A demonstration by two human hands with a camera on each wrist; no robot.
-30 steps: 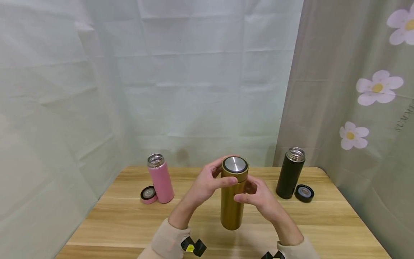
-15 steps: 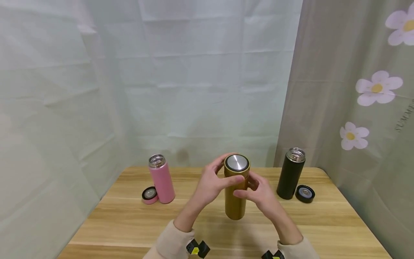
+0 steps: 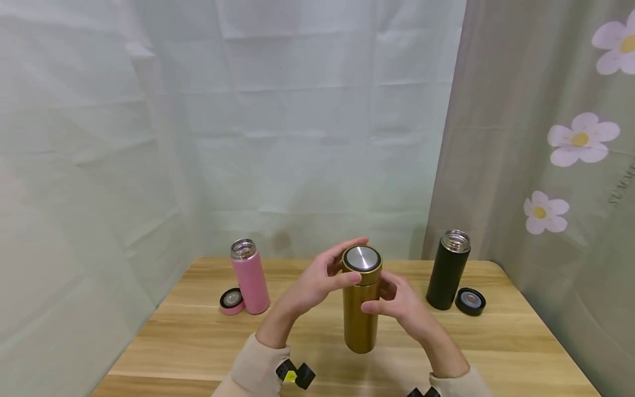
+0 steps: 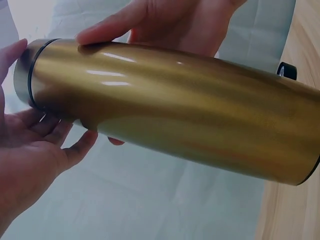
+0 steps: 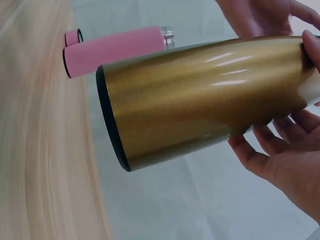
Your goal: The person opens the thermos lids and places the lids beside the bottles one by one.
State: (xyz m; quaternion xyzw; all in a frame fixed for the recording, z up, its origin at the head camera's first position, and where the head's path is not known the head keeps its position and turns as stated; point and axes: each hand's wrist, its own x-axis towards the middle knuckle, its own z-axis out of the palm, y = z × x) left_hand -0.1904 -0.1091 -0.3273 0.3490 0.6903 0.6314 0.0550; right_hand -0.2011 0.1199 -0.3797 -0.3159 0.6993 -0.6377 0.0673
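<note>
Both hands hold a gold thermos bottle (image 3: 360, 317) upright over the middle of the table, its base apparently off the wood. Around its lid (image 3: 362, 259), which has a silver disc top and a dark ring, curl the thumb and fingers of my left hand (image 3: 317, 281). Just below the lid seam, my right hand (image 3: 409, 309) grips the upper body, thumb in front and fingers behind. A dark rim marks the thermos base in the right wrist view. The lid sits on the thermos, with a thin dark seam visible in the left wrist view.
An uncapped pink thermos (image 3: 252, 284) stands at the left with its lid (image 3: 231, 301) lying beside it. At the right stands an uncapped black thermos (image 3: 448, 273), its lid (image 3: 470, 301) next to it. Pale curtains hang behind the wooden table (image 3: 173, 342).
The gold thermos rose and shifted slightly right, then came back down. My left thumb reached further right across the lid area half a second ago and now lies further left.
</note>
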